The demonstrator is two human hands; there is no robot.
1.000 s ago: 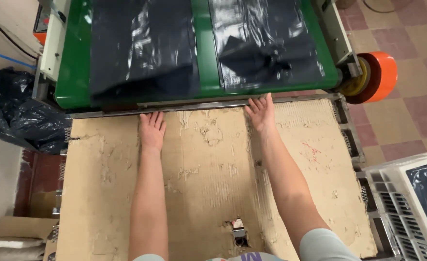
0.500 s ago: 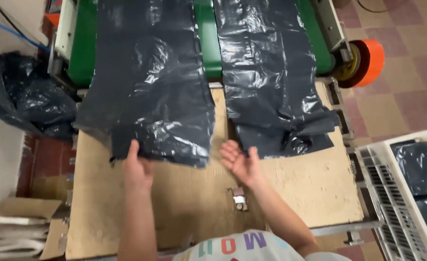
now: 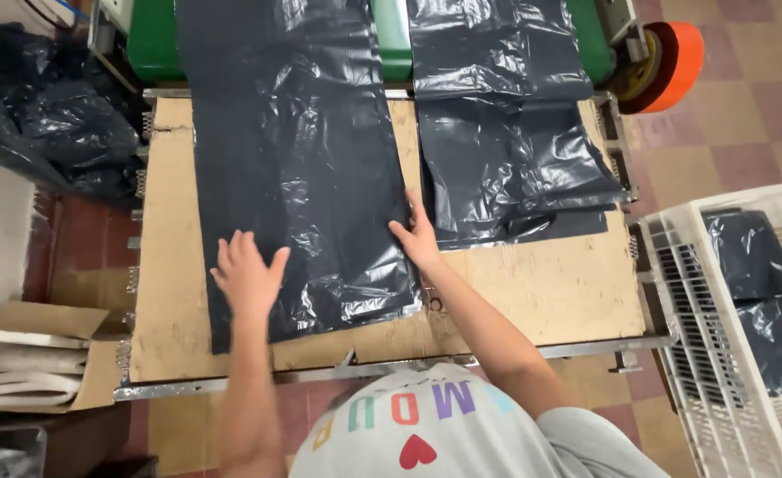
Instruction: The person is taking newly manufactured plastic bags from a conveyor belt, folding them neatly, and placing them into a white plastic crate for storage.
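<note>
Two strips of black plastic bags run off a green machine (image 3: pixel 395 40) onto a worn cardboard-covered table (image 3: pixel 550 292). My left hand (image 3: pixel 247 274) lies flat, fingers spread, on the near left part of the left bag stack (image 3: pixel 307 177). My right hand (image 3: pixel 419 237) presses on that stack's right edge, in the gap beside the right bag stack (image 3: pixel 506 159). Neither hand grips anything. The right stack is rumpled at its near end.
A white slatted crate (image 3: pixel 745 354) at the right holds folded black bags. An orange roll (image 3: pixel 674 53) sits at the machine's right end. A heap of black plastic (image 3: pixel 50 115) lies on the floor at left, with cardboard pieces (image 3: pixel 28 350) below it.
The bags have come further out over the table toward me. My left hand moved onto the left stack, and my right hand shifted up to its right edge.
</note>
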